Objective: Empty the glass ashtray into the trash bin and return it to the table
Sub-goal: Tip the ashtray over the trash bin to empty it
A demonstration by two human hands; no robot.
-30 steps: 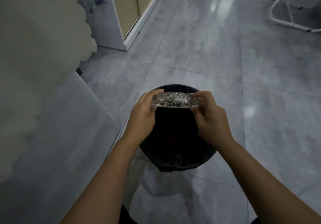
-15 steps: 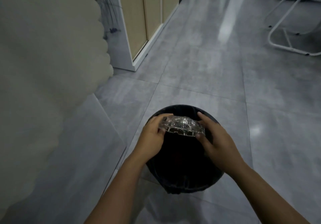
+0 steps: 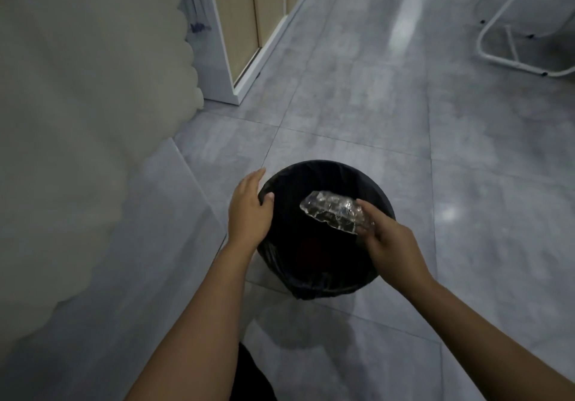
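Note:
A round trash bin (image 3: 314, 288) lined with a black bag stands on the grey tiled floor below me. The cut-glass ashtray (image 3: 334, 210) hangs tilted over the bin's open mouth, gripped at its right edge by my right hand (image 3: 387, 240). My left hand (image 3: 249, 210) is off the ashtray and rests on the bin's left rim, thumb hooked over the black bag. What lies inside the bin is too dark to make out.
A pale blurred mass (image 3: 77, 120) fills the left side. A grey table surface (image 3: 130, 260) runs along the lower left. A white-framed wooden cabinet (image 3: 245, 27) stands at the back, and a white metal chair frame (image 3: 522, 48) at the upper right.
My left hand has let go of the ashtray and moved to the bin's left rim. The right hand alone now holds the ashtray, tilted further over the bin. The view has pulled back.

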